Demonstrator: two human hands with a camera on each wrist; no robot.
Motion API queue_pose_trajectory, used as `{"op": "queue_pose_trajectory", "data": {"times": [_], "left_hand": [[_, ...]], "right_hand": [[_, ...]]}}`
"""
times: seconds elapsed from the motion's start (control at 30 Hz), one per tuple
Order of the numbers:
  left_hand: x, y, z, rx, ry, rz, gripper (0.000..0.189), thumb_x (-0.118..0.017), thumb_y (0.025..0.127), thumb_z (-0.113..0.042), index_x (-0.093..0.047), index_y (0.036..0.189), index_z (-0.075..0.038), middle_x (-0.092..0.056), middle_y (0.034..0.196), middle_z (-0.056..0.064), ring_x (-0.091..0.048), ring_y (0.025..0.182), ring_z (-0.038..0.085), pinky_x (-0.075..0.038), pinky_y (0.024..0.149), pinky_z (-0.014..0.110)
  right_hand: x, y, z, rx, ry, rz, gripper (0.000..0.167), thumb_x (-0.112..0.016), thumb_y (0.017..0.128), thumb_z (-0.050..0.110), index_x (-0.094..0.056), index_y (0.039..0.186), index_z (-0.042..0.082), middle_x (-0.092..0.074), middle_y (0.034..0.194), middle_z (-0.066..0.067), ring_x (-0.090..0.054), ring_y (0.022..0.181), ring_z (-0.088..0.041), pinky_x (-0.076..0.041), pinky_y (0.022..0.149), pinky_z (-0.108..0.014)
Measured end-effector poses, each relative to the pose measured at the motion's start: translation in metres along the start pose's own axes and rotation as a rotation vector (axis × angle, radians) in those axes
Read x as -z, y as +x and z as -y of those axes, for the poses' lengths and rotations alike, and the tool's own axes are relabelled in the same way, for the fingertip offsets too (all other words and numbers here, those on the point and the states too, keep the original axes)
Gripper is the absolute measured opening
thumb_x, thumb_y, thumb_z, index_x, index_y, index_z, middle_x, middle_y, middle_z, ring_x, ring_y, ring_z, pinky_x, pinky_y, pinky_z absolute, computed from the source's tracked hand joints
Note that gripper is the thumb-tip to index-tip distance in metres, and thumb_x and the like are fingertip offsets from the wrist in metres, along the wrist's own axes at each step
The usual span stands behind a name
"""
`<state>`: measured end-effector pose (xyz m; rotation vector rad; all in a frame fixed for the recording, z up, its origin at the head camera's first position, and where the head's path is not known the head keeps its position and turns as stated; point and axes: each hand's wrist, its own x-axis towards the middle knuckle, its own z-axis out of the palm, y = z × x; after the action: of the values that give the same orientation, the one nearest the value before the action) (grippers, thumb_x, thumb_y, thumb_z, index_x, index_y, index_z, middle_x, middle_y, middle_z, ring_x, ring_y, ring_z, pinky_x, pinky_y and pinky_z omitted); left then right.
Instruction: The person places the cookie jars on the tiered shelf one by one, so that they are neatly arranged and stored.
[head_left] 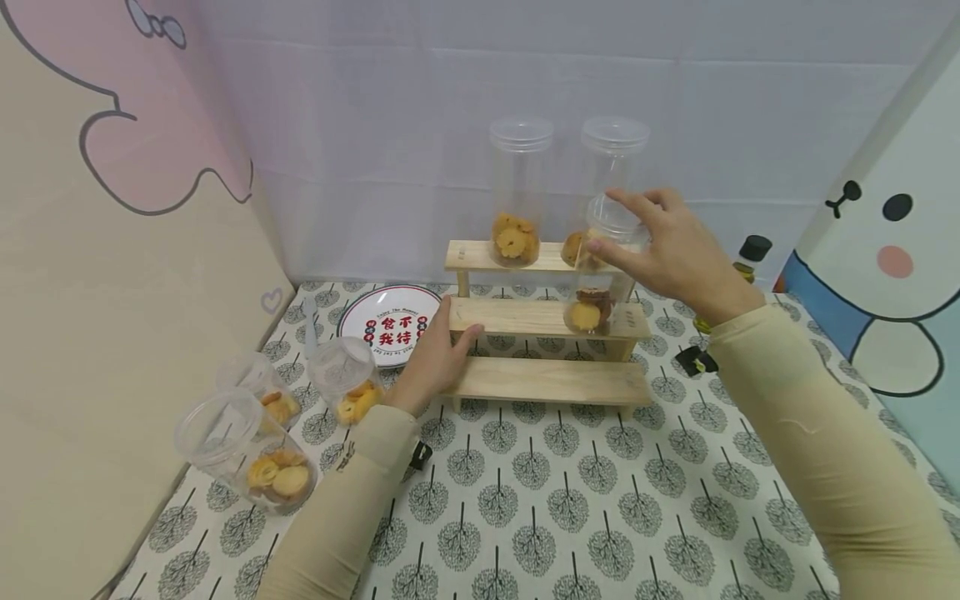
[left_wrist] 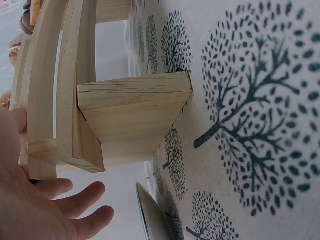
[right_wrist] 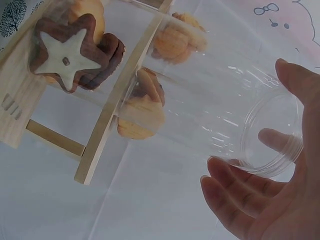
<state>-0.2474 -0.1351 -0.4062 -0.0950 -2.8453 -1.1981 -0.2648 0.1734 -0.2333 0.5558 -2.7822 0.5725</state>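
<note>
Backdrop (head_left: 360, 100) pale, cartoon panels (head_left: 885, 250) both sides; tree-print cloth (head_left: 532, 500) below. Three-tier wooden rack (head_left: 525, 379) on it, left hand (head_left: 433, 360) pinching its left end. Cookie jar (head_left: 598, 287) at middle tier's right end, seating unclear; right hand (head_left: 675, 250) clamped round its lid (head_left: 609, 210). Step looks like jar placement; next calls for seating it upright, releasing without nudging top-tier jars (head_left: 517, 192).

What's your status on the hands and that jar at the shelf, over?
Right hand gripping jar near its top. Left hand holding wooden shelf by its left end. Jar at right of middle tier. Possible obstacle: second jar behind, top tier.
</note>
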Motion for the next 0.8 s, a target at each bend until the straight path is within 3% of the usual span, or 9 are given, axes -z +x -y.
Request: {"op": "queue_pose_trajectory", "data": {"times": [0.13,0.3,0.63,0.8], "left_hand": [[0.000,-0.001,0.001,0.006,0.005,0.001,0.093,-0.037,0.095,-0.071,0.002,0.161,-0.020,-0.012,0.167,0.010,-0.020,0.151,0.031,-0.018,0.123,0.047],[0.000,-0.001,0.001,0.008,0.013,-0.001,0.093,-0.036,0.095,-0.071,0.003,0.161,-0.019,-0.012,0.167,0.010,-0.020,0.151,0.030,-0.017,0.124,0.046],[0.002,0.000,0.002,0.011,0.017,-0.006,0.095,-0.033,0.093,-0.074,0.003,0.161,-0.020,-0.013,0.167,0.011,-0.020,0.151,0.031,-0.018,0.123,0.047],[0.002,-0.001,0.002,0.018,0.009,-0.004,0.095,-0.034,0.093,-0.074,0.003,0.161,-0.020,-0.013,0.167,0.010,-0.022,0.150,0.032,-0.019,0.123,0.047]], "right_hand": [[0.002,-0.001,0.000,-0.021,0.015,0.025,0.088,-0.057,0.088,0.070,-0.022,0.160,0.033,-0.031,0.153,-0.026,-0.047,0.124,-0.051,-0.041,0.096,-0.073],[0.007,-0.010,-0.005,-0.057,0.101,0.029,0.091,-0.061,0.089,0.065,-0.012,0.160,0.037,-0.028,0.157,-0.021,-0.044,0.127,-0.045,-0.044,0.089,-0.069],[-0.009,-0.042,-0.043,-0.086,0.231,-0.163,0.064,-0.042,0.104,0.049,-0.021,0.160,0.029,-0.050,0.135,-0.024,-0.054,0.111,-0.045,-0.045,0.090,-0.065],[-0.033,-0.058,-0.070,-0.154,0.254,-0.170,0.063,-0.039,0.104,0.049,-0.024,0.160,0.022,-0.051,0.131,-0.026,-0.056,0.109,-0.045,-0.047,0.087,-0.064]]}}
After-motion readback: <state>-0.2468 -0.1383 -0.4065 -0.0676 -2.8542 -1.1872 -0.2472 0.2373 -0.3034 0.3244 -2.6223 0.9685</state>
